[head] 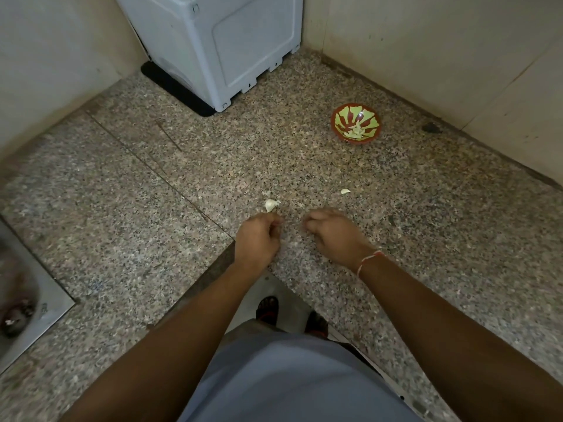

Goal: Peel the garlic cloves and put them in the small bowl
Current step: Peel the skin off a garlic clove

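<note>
Both hands hover over the granite counter [122, 208] with curled fingers: left hand [257, 239] pinches a garlic clove [271, 205] at its fingertips; whether right hand [333, 234] holds anything, I cannot tell. Small bowl [355, 122] stands well apart, beyond the right hand

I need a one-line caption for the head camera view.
Left hand pinches a garlic clove beside the right hand; small bowl waits on the granite counter.
</note>
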